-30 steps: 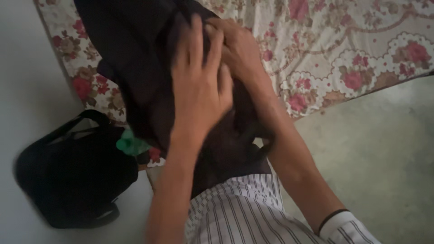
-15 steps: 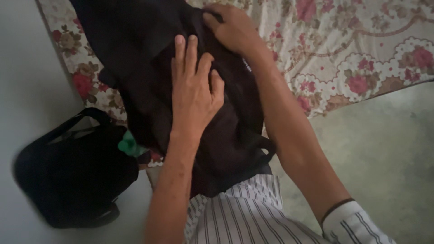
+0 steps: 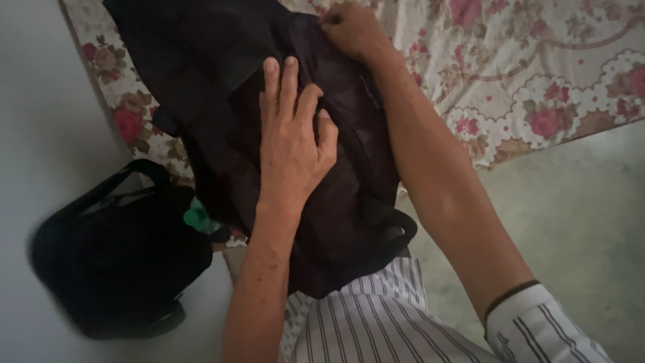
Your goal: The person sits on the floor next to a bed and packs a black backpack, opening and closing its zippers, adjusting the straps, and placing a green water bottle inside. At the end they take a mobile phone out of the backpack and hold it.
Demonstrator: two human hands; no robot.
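Underneath, dark garment, left hand flat atop, right hand pinching its edge

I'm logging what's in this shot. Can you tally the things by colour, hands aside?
Black: 2, the dark garment under the left hand and pinched by the right hand, and the black bag on the floor
Green: 1, a small green object at the bag's edge
Floral pink and cream: 1, the bedsheet
Total: 4
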